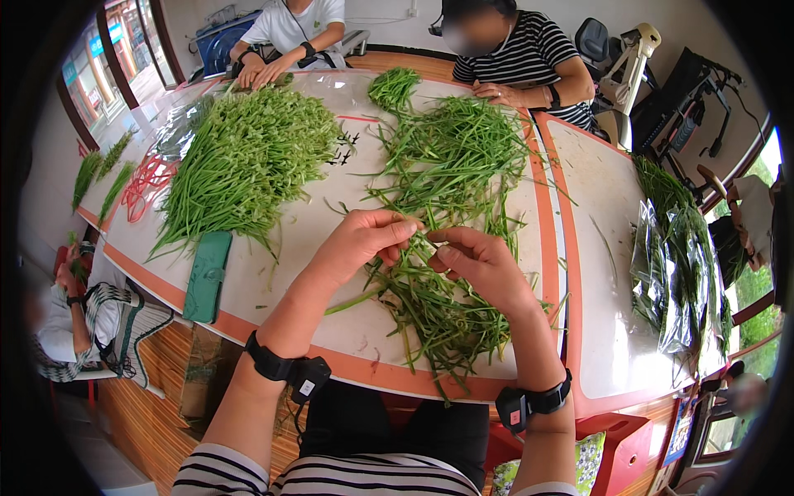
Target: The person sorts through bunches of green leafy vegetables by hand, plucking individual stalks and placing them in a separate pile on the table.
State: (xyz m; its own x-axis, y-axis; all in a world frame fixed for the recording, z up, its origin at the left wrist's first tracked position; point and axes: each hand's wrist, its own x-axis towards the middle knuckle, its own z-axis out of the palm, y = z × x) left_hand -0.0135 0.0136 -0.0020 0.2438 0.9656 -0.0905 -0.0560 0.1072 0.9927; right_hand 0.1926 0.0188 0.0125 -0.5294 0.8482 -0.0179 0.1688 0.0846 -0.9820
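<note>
Over the near middle of the table, both my hands are raised close together, fingertips almost meeting. My left hand (370, 240) pinches with thumb and forefinger at a thin green stalk that looks like a chive. Opposite it, my right hand (486, 263) is closed in a pinch at the same spot; its fingers partly hide the stalk. Beneath them lies a loose heap of cut green stalks (447, 322), spreading toward the table's front edge. A larger heap of loose stalks (455, 149) lies just beyond my hands.
A big, orderly pile of green stalks (248, 149) covers the left side, beside a green phone case (208, 277) and red ties (149, 186). Plastic-wrapped greens (678, 273) lie on the right table (591, 215). Two people work across the table; another sits at left.
</note>
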